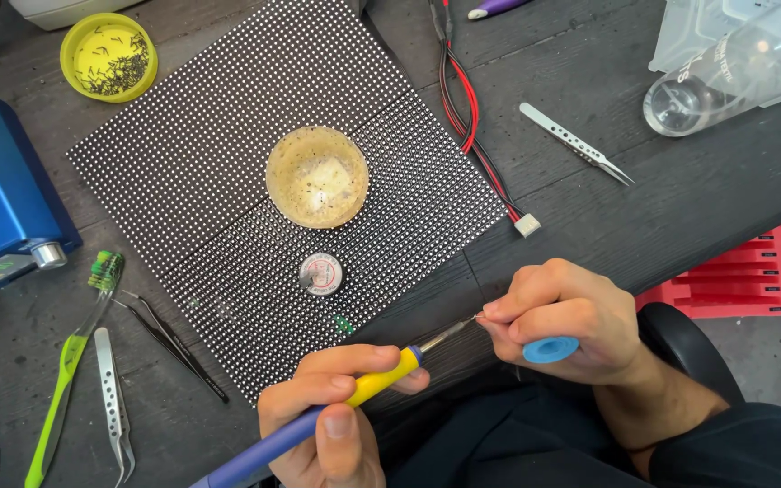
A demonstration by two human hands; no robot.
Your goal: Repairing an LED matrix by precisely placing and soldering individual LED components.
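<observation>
I see my left hand (pixel 327 425) wrapped tight around a long soldering iron with a purple and yellow handle (pixel 318 420). Its thin metal tip (pixel 449 333) points right and meets my right hand (pixel 562 321) at the near edge of the dark wooden tabletop (pixel 680 208). My right hand is closed too. Its fingers pinch a thin bit of wire right at the tip, and a small blue spool (pixel 550 349) sits tucked under the palm.

Just behind my hands lies a big black panel covered in rows of tiny white dots (pixel 228 181). On it stand a round yellowish dish (pixel 316 176) and a small round tin (pixel 321 273).

I think the tip is hot, and it is very near my fingers. If my left hand slips, it could burn them. If the wire melts too fast, a drop could fall on my dark clothes below. The iron could also bump the near corner of the panel and hurt the little dots
</observation>
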